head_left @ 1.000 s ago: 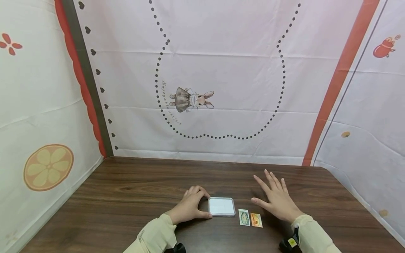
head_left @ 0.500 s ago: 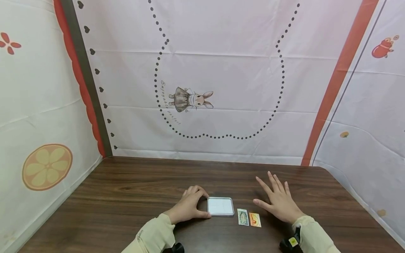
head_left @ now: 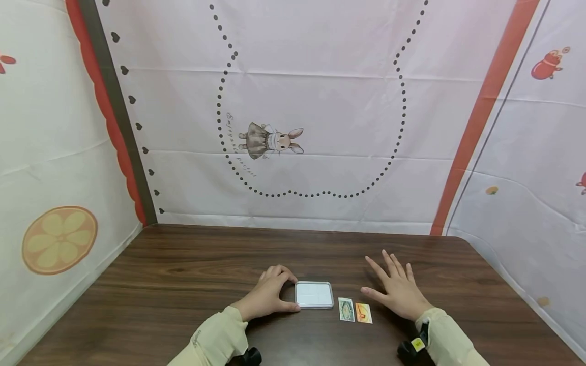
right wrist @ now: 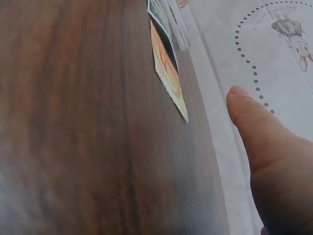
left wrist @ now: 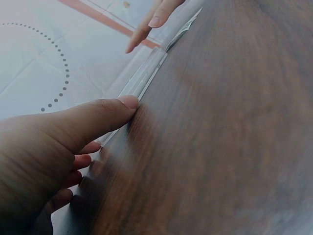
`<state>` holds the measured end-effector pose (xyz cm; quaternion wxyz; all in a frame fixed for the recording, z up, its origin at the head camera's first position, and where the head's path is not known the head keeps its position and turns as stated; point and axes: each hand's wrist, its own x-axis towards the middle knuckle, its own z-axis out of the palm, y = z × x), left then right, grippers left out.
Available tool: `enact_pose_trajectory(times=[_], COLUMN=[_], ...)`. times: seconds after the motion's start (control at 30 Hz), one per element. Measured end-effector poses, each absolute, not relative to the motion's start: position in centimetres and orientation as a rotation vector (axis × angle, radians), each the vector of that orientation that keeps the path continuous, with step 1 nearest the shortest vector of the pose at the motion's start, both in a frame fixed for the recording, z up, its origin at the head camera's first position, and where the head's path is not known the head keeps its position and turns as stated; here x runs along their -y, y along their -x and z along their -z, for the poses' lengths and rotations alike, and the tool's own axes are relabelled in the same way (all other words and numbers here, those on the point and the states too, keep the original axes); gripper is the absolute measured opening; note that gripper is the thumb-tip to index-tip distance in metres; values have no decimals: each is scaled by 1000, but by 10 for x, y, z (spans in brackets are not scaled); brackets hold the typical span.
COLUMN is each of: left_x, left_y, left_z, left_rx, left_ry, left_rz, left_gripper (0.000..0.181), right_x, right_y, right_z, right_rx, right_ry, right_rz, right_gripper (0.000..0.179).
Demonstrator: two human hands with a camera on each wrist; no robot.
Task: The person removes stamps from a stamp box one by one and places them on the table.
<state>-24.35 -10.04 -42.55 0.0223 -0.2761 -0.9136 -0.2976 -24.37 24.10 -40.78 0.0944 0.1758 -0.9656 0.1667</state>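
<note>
A flat clear plastic case (head_left: 314, 295) with a white inside lies on the table in the head view. My left hand (head_left: 267, 295) holds it at its left end, thumb at the near corner and fingers at the far one. In the left wrist view the thumb (left wrist: 110, 115) presses the edge of the case (left wrist: 149, 73). Right of the case lie two small stamps, a green one (head_left: 346, 309) and an orange one (head_left: 363, 313). Beyond them my right hand (head_left: 400, 292) hovers with its fingers spread, holding nothing. The orange stamp (right wrist: 167, 73) shows jagged edges in the right wrist view.
The dark wood-grain table (head_left: 192, 264) spreads around the hands. Printed cloth (head_left: 329, 117) hangs behind it and along both sides. A black wrist device (head_left: 412, 348) is on the right forearm, and another (head_left: 251, 357) on the left.
The head view has shifted slightly. My right hand has drawn a little to the right of the stamps, fingers still spread. The left hand keeps its place at the case; case and stamps lie still.
</note>
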Motion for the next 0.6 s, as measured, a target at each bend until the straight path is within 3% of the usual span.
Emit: enact_pose_trajectory(times=[0.33, 0.6], left_x=[100, 101], left_y=[241, 242], left_z=[423, 420], left_rx=[2843, 2861], left_ry=[848, 828], left_rz=[902, 871], left_gripper=[55, 68], right_x=[-240, -242], right_y=[244, 245], right_z=[408, 410], right_rx=[2862, 2875], right_ry=[-524, -525], right_rz=[-507, -523], right_gripper=[79, 79])
